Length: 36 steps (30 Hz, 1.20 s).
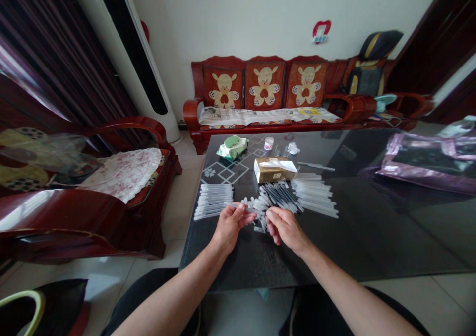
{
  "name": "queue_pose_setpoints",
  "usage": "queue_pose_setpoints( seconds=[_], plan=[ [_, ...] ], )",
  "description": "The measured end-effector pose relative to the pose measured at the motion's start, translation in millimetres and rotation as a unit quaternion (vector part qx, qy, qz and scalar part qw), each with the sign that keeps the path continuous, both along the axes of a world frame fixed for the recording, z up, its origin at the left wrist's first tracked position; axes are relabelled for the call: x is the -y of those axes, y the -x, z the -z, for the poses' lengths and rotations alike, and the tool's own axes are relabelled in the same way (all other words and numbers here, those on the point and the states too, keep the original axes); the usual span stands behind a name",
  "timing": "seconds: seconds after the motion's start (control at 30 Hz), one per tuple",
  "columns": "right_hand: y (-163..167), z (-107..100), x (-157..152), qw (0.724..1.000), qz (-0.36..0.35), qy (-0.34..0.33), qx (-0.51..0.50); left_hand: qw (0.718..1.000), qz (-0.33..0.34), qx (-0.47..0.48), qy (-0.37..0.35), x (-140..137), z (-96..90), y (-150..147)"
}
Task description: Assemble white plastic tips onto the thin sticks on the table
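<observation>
My left hand (232,224) is closed on a slim whitish pen barrel (250,209), held level above the table with one end toward my right hand. My right hand (286,227) is pinched near that end; what sits between its fingertips is too small to make out. Beneath and just beyond both hands lies a loose heap of small translucent caps (256,203). Thin black pen refills (282,197) lie in a slanting bundle behind my right hand. A row of white pen barrels (213,201) is left of my left hand, and more translucent barrels (314,194) lie at the right.
The dark glossy table (357,236) also bears a tissue box (275,169), a green wipes pack (232,148), a small cup (268,143), crumpled tissue (293,148), two loose pens (316,166) and a purple-edged plastic bag (427,162). A wooden sofa (193,110) stands behind.
</observation>
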State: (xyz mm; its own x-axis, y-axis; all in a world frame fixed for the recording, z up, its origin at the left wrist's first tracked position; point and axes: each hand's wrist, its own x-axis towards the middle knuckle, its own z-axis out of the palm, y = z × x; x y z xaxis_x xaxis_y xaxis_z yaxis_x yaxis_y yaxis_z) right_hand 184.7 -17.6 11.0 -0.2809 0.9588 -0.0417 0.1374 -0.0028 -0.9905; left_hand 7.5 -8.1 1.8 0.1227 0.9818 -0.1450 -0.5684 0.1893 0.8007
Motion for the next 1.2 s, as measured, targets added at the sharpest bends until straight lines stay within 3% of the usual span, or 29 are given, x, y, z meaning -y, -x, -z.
queue_pose_setpoints(
  seconds=[0.17, 0.3, 0.43, 0.53, 0.63, 0.7, 0.77, 0.9, 1.2],
  plan=[
    [1.0, 1.9, 0.0, 0.990, -0.007, 0.102, -0.092, 1.000, 0.005, -0.003, -0.015, -0.1, 0.0, 0.9],
    [-2.3, -1.8, -0.8, 0.989, -0.025, 0.122, -0.079, 1.000, 0.001, -0.009, -0.019, -0.8, -1.0, 1.5],
    [-6.8, -5.8, -1.2, 1.000, -0.001, 0.000, 0.022, 1.000, -0.016, -0.009, 0.009, -2.0, 0.1, 1.5],
    [-7.8, -8.3, 1.0, 0.987, -0.005, -0.117, 0.108, 0.999, -0.021, -0.007, 0.030, -2.2, 1.0, 1.1],
    [-7.1, -9.3, 3.5, 0.971, -0.009, -0.169, 0.169, 1.000, -0.009, -0.008, 0.029, -1.7, 1.3, 0.8],
    [-6.4, -8.5, 3.8, 0.970, -0.012, -0.169, 0.175, 1.000, -0.001, -0.008, 0.023, -1.4, 1.5, 0.8],
    [-5.3, -6.3, 3.1, 0.981, -0.013, -0.130, 0.144, 1.000, 0.006, -0.006, 0.015, -1.4, 1.7, 1.2],
    [-2.4, -1.1, 0.8, 1.000, -0.010, 0.021, 0.013, 1.000, 0.016, -0.009, -0.009, -1.2, 0.1, 2.2],
    [-2.3, -0.4, -0.2, 0.952, -0.033, 0.223, -0.205, 0.998, 0.018, -0.030, -0.054, 0.0, -4.5, 1.1]
  ],
)
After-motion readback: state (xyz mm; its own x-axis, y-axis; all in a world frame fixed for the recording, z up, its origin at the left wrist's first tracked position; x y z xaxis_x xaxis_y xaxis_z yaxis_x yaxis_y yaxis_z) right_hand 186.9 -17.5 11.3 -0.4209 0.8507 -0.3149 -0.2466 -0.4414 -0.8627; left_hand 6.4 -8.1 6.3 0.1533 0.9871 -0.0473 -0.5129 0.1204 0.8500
